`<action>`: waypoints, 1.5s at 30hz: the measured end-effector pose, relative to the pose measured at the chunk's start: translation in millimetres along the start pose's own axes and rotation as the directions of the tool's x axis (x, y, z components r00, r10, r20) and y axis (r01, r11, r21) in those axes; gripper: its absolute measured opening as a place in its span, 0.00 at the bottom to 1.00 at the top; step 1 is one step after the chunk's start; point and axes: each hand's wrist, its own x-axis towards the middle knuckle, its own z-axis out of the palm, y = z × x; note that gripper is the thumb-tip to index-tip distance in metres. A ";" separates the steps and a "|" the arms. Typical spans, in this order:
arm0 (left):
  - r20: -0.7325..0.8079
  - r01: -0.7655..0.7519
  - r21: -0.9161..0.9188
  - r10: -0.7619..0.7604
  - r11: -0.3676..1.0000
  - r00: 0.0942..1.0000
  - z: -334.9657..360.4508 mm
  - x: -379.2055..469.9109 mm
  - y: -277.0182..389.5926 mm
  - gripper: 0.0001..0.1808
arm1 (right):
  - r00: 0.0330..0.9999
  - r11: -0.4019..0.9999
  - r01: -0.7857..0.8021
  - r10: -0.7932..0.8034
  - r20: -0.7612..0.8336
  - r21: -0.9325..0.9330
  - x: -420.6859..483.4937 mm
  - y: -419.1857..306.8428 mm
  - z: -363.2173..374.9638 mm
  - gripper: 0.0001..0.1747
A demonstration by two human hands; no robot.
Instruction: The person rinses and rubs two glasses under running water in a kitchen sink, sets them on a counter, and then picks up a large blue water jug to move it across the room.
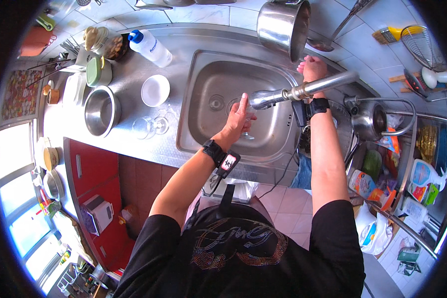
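My left hand [240, 118] is over the stainless steel sink [208, 128], below the faucet head [264, 99], with its fingers curled round a small clear glass [248, 136] that shows only in part. Behind the faucet's pipe, my right hand [313, 69] is raised at the sink's back right corner, near the rim of a hanging steel pot [283, 26]. Its fingers are partly bent, and what it touches, if anything, cannot be made out. Left of the sink, a clear stemmed glass [144, 127] lies on its side near a white bowl [155, 90].
A steel bowl [101, 111], a white bottle with a blue cap [152, 48] and a green-lidded container [94, 72] stand on the left counter. A steel kettle [370, 119] is at right. Utensils hang along the tiled wall. A cable runs by the sink's front edge.
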 end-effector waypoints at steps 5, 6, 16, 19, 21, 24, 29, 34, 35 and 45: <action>-0.025 -0.019 -0.024 0.018 1.000 1.000 8.2 14.7 6.0 0.36 | 1.000 0.999 -0.030 0.030 0.001 -0.033 -0.6 -7.9 4.8 0.07; -0.008 -0.022 -0.022 0.022 1.000 1.000 10.7 14.8 8.6 0.35 | 0.999 0.999 -0.026 0.027 0.027 -0.023 3.8 -4.6 1.8 0.08; -0.054 -0.034 0.005 0.034 0.999 0.998 11.1 17.4 9.0 0.35 | 0.997 0.999 -0.038 0.037 0.061 0.011 29.2 27.2 -1.1 0.07; -0.013 -0.036 0.040 0.036 0.999 0.999 16.9 15.0 9.3 0.40 | 0.998 0.999 0.038 -0.037 0.053 -0.012 33.3 34.2 -12.7 0.09; 0.059 -0.014 0.041 0.012 0.999 0.998 20.8 21.7 6.0 0.43 | 0.985 0.897 0.166 -0.129 0.116 -0.409 47.9 47.3 -24.2 0.15; 0.021 -0.011 0.043 0.010 0.999 1.000 -7.1 37.2 -8.9 0.49 | 0.839 0.545 0.387 -0.543 0.039 -0.744 -6.6 36.9 19.4 0.24; 0.036 -0.052 0.049 0.050 0.997 0.998 -19.3 45.9 -24.5 0.48 | 0.994 0.998 0.059 -0.060 0.089 0.015 -140.9 55.2 30.0 0.21; -0.097 -0.204 0.063 0.209 0.977 0.973 -19.8 43.9 -35.5 0.39 | 0.861 0.919 -0.382 0.314 0.401 0.098 -220.1 79.6 50.3 0.19; -0.151 -0.261 0.097 0.274 0.960 0.950 -28.3 43.8 -37.5 0.36 | 0.806 0.885 -0.458 0.372 0.461 0.087 -224.0 73.2 54.8 0.20; 0.056 -0.494 0.434 0.525 0.753 0.849 -87.6 44.9 -45.6 0.22 | 0.821 0.861 -0.454 0.306 0.483 0.226 -239.4 43.5 73.9 0.20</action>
